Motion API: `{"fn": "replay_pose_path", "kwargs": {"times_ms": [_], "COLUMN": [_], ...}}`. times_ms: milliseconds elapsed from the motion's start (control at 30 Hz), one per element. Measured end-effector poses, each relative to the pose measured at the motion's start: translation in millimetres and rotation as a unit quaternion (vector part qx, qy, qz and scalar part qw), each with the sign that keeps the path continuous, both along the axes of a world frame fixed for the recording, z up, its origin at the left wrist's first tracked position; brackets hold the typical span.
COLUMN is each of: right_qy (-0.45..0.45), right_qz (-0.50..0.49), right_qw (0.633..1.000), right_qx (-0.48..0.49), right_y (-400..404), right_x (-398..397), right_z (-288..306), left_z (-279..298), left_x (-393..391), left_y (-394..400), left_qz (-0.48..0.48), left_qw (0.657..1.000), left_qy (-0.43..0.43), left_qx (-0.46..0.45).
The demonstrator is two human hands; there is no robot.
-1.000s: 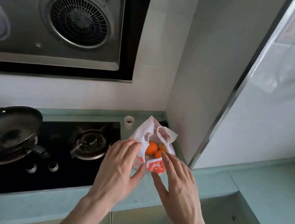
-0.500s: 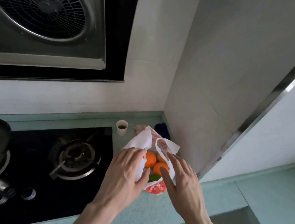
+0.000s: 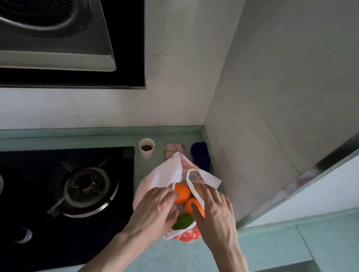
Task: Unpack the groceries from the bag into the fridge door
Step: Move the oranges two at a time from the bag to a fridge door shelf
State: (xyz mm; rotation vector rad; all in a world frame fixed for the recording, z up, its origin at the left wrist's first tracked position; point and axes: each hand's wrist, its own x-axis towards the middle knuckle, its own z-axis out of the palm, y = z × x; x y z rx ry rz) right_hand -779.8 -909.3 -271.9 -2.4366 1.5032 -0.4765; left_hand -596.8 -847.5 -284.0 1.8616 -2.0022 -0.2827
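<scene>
Head view looks down at a pale green table (image 3: 175, 265) where a white plastic bag (image 3: 164, 176) with red print sits at about 5 o'clock from frame centre, tucked near the corner of the walls. The bag's mouth is spread, showing two oranges (image 3: 182, 193) side by side and a green fruit (image 3: 182, 221) just below them at 6 o'clock. The left hand (image 3: 153, 212) lies on the bag's left edge, fingers curled onto the plastic; its grip looks closed on the film, though the pinch itself is hidden. The right hand (image 3: 215, 215) rests at the bag's right side, fingers loosely spread, index touching the nearer orange and a handle loop draped across the knuckles; it has hold of nothing. At 12 o'clock from the bag stands a small paper cup (image 3: 146, 148), and a dark blue cloth (image 3: 200, 154) lies at 1 o'clock. A gas hob (image 3: 84, 187) lies at 9 o'clock.
</scene>
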Motion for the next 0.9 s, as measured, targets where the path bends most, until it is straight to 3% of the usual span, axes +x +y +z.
{"fn": "replay_pose_path", "kwargs": {"times_ms": [133, 300, 500, 667, 767, 900], "right_qy": [0.011, 0.051, 0.032, -0.010, -0.077, -0.170], "right_qz": [0.004, -0.006, -0.046, -0.124, -0.179, -0.246], "right_qw": [0.999, 0.993, 0.996, 0.992, 0.979, 0.953], "right_qx": [0.038, 0.102, 0.064, -0.024, -0.055, -0.044], "right_y": [-21.4, -36.4, -48.1, -52.2, -50.2, -53.3], "right_x": [6.4, 11.5, -3.3, -18.5, -21.0, -27.2], "right_z": [-17.0, -28.8, -27.4, -16.1, 1.4, 18.0], "left_z": [-18.0, -34.8, -21.7, 2.4, 27.6, 52.6], "left_x": [-2.2, -7.9, -4.5, 5.8, 8.7, 14.8], "left_y": [-18.4, -31.3, -38.3, -37.2, -36.4, -28.5], "left_qz": [0.003, 0.053, 0.118, 0.139, 0.178, 0.214], "left_qw": [0.999, 0.982, 0.968, 0.989, 0.978, 0.960], "left_qy": [-0.034, -0.146, -0.174, -0.058, 0.008, 0.061], "left_qx": [0.024, 0.109, 0.135, -0.011, -0.110, -0.171]}}
